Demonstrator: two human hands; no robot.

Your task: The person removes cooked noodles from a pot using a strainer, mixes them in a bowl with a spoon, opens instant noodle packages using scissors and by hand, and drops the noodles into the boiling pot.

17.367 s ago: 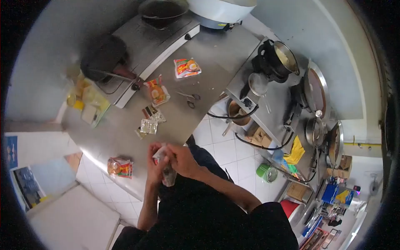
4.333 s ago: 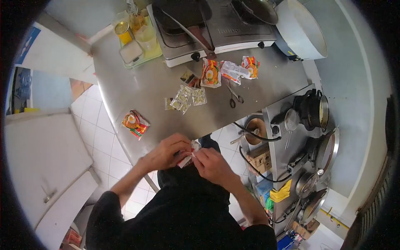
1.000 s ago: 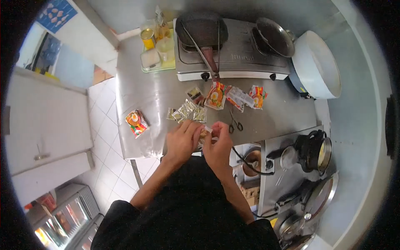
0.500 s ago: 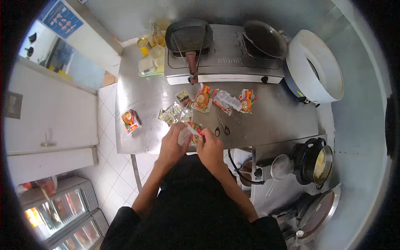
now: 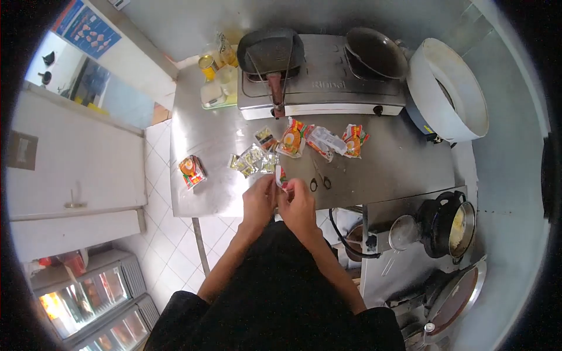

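My left hand (image 5: 258,202) and my right hand (image 5: 298,203) meet at the table's front edge, fingers closed on a red-and-white instant noodle wrapper (image 5: 278,174). It looks narrow and bunched; my fingers cover its lower part. Just beyond lie several silvery seasoning sachets (image 5: 252,159) and a darker sachet (image 5: 266,139). Scissors (image 5: 319,176) rest right of my right hand. Behind them are a noodle packet (image 5: 292,138), a crumpled whitish wrapper (image 5: 325,143) and another packet (image 5: 354,141). A further noodle packet (image 5: 192,171) sits alone at the left.
A two-burner stove (image 5: 328,88) at the back carries a square grill pan (image 5: 270,52) and a round pan (image 5: 376,52). Jars and a can (image 5: 207,67) stand left of it, a large white round vessel (image 5: 448,93) right. Lower right are a strainer (image 5: 404,234) and a pan with yellowish food (image 5: 461,228).
My hands have come closer together, and the wrapper between them is now narrower and more bunched. The whole view has shifted slightly.
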